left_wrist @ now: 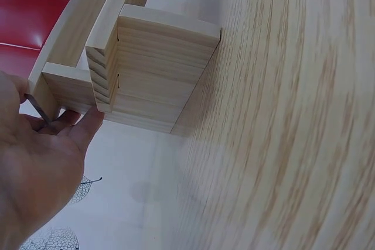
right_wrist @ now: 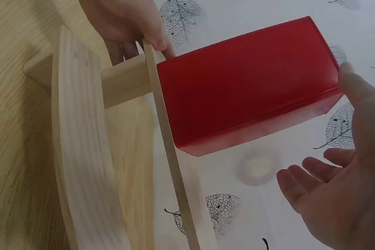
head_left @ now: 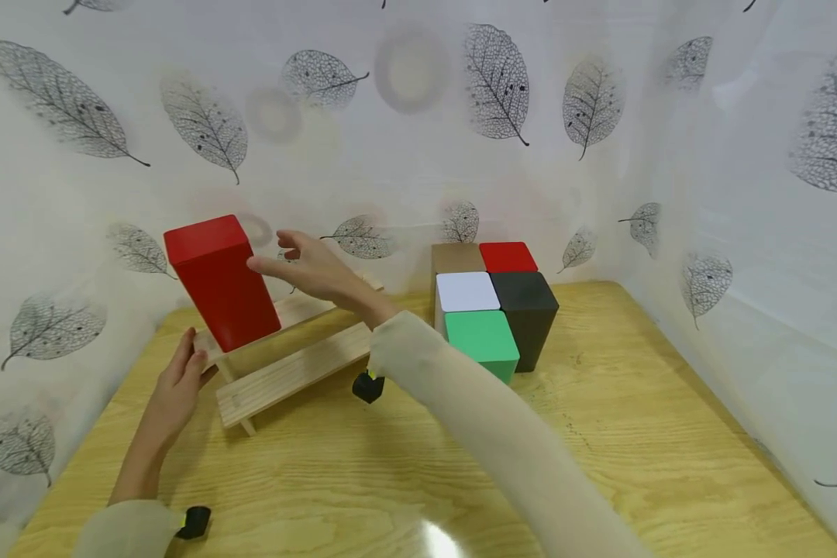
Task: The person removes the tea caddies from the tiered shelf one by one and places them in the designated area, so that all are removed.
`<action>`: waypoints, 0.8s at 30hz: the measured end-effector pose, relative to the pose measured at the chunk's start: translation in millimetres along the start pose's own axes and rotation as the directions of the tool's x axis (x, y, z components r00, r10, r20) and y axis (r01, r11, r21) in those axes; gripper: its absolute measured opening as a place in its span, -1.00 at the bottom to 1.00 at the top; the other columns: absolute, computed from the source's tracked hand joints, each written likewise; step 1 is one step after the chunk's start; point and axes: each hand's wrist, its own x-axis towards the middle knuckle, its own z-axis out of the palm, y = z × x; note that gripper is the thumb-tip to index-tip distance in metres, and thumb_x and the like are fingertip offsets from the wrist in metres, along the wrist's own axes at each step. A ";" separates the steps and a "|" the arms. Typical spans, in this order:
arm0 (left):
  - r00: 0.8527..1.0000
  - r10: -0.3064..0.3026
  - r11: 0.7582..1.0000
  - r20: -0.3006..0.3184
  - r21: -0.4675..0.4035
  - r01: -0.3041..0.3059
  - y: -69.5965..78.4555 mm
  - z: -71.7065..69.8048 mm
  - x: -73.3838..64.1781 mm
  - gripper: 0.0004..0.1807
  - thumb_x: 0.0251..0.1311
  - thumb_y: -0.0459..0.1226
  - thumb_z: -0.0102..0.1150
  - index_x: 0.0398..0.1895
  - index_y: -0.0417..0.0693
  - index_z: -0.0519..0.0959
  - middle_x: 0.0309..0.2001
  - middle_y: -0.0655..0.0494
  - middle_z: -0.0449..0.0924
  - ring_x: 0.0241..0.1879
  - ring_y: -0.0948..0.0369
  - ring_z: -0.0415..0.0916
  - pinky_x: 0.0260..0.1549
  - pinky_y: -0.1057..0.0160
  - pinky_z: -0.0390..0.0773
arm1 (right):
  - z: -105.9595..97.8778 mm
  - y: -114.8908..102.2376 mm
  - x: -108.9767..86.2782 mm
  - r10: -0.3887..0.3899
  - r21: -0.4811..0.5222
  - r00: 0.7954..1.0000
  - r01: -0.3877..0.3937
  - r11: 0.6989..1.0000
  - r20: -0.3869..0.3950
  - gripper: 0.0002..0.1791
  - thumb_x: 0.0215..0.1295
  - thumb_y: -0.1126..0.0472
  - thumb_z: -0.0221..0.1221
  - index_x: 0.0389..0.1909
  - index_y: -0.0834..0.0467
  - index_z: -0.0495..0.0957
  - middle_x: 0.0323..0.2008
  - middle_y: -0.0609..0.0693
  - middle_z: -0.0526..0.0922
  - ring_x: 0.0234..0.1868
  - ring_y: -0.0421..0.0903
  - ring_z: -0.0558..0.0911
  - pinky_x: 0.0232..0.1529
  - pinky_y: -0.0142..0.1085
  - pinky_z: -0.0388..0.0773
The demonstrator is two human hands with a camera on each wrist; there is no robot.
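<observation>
A tall red box (head_left: 225, 283) stands on the upper board of a two-step wooden shelf (head_left: 296, 372), near its left end. My left hand (head_left: 174, 391) grips that end of the upper board. In the left wrist view the thumb of the left hand (left_wrist: 44, 150) lies above the board and the fingers reach beneath it. My right hand (head_left: 314, 267) is beside the top of the red box with its fingers loosely spread. In the right wrist view the thumb of the right hand (right_wrist: 337, 174) is at the box's top edge; whether it touches, I cannot tell.
To the right on the wooden table (head_left: 600, 418) several boxes stand grouped: a green box (head_left: 481, 337), a white box (head_left: 467, 292), a black box (head_left: 530, 318), a brown box (head_left: 456, 256) and another red box (head_left: 508, 256). A leaf-patterned curtain (head_left: 404, 170) hangs behind and at the sides.
</observation>
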 end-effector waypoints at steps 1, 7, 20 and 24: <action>1.000 0.000 1.000 -0.001 -0.006 0.000 0.1 -0.2 -0.1 -0.25 0.69 -0.02 -0.45 0.65 -0.11 -0.49 0.63 -0.19 -0.55 0.42 -0.44 0.04 0.18 0.60 0.30 | 1.7 -1.2 3.2 -0.002 0.005 1.000 0.002 1.000 0.007 -0.09 0.36 -0.22 0.28 0.61 0.06 0.20 0.49 -0.20 0.34 0.37 -0.18 0.44 0.20 -0.31 0.49; 1.000 -0.002 1.000 -0.013 -0.028 0.002 1.2 0.2 0.9 -0.24 0.70 -0.03 -0.43 0.64 -0.17 -0.47 0.63 -0.22 -0.52 0.44 -0.43 0.00 0.14 0.58 0.36 | 7.3 -9.1 16.9 -0.017 0.057 0.999 0.014 0.998 0.046 -0.06 0.34 -0.14 0.32 0.64 -0.03 0.12 0.53 -0.25 0.25 0.45 -0.16 0.36 0.23 -0.19 0.50; 1.000 0.010 0.999 -0.016 -0.036 -0.011 1.5 1.3 2.1 -0.23 0.69 -0.02 -0.42 0.64 -0.18 -0.46 0.63 -0.23 -0.52 0.46 -0.41 -0.02 0.12 0.59 0.38 | 18.9 -19.5 33.5 -0.058 0.174 0.993 0.038 0.984 0.107 0.05 0.31 0.00 0.35 0.68 -0.18 -0.06 0.61 -0.33 0.04 0.56 -0.32 0.12 0.42 -0.17 0.32; 1.000 0.009 0.999 -0.010 -0.042 -0.009 1.1 1.6 1.7 -0.23 0.69 -0.01 -0.42 0.64 -0.16 -0.47 0.63 -0.22 -0.54 0.48 -0.41 -0.06 0.13 0.58 0.37 | 20.6 -20.7 36.1 -0.084 0.179 0.989 0.062 0.982 0.118 0.03 0.33 0.04 0.34 0.69 -0.12 -0.05 0.59 -0.31 0.09 0.53 -0.35 0.15 0.38 -0.27 0.35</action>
